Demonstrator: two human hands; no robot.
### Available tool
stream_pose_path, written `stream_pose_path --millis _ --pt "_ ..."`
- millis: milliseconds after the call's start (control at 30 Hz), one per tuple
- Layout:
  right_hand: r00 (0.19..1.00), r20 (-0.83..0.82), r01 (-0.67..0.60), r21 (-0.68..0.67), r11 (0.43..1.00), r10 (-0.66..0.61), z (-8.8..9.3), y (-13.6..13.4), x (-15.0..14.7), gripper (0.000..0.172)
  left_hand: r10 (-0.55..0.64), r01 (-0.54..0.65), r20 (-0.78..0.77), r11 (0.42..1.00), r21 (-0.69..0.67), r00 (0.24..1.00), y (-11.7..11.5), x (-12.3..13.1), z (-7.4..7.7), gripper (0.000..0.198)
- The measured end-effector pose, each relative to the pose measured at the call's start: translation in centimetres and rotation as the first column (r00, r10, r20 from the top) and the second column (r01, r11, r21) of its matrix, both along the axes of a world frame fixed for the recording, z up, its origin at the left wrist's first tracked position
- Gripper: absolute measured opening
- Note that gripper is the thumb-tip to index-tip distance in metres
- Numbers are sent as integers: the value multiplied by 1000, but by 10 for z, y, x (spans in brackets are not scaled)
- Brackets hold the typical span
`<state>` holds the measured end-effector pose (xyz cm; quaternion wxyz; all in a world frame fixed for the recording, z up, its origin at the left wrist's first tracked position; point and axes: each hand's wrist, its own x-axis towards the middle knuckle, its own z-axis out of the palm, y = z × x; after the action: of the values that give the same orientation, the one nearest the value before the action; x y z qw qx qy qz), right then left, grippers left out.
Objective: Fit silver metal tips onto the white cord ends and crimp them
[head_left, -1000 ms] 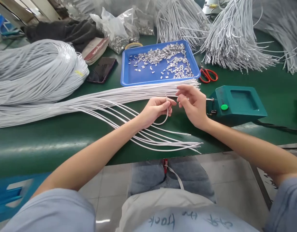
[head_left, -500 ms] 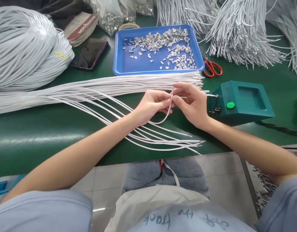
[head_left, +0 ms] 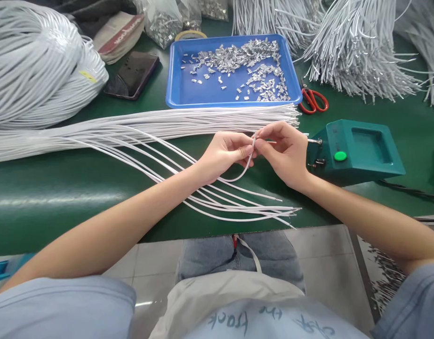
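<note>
My left hand (head_left: 226, 153) is closed, pinching the end of a white cord (head_left: 242, 173) that curves down from the fingers onto the green table (head_left: 61, 197). My right hand (head_left: 285, 149) is closed too, its fingertips meeting the left ones at the cord's tip; something small sits between them that I cannot make out. Behind both hands lies a long bundle of white cords (head_left: 167, 125). A fan of loose cords (head_left: 238, 207) spreads toward the table's front edge. A teal bench device (head_left: 358, 150) with a green button (head_left: 340, 156) stands just right of my right hand.
A blue tray (head_left: 181, 92) with several small metal clips sits behind the bundle. Red scissors (head_left: 313, 100) lie to its right, a dark phone (head_left: 132, 75) to its left. A big cord coil (head_left: 36, 70) fills the far left; heaps of cut cords (head_left: 358, 52) fill the back right.
My hands have come together at the cord's tip, the right fingertips closing onto it. The view has tilted down and shifted slightly.
</note>
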<state>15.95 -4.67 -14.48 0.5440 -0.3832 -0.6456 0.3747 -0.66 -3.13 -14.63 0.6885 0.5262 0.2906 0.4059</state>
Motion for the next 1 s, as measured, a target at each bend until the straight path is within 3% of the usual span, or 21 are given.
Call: stream_pose_path --millis 333,1000 --pt "989 -105 -124 -220 968 103 1 8 7 24 13 -10 -79 999 33 997 -1 1 4 44" --pt "996 5 -91 -104 990 92 1 8 7 16 13 -4 -118 997 74 993 -2 1 4 41"
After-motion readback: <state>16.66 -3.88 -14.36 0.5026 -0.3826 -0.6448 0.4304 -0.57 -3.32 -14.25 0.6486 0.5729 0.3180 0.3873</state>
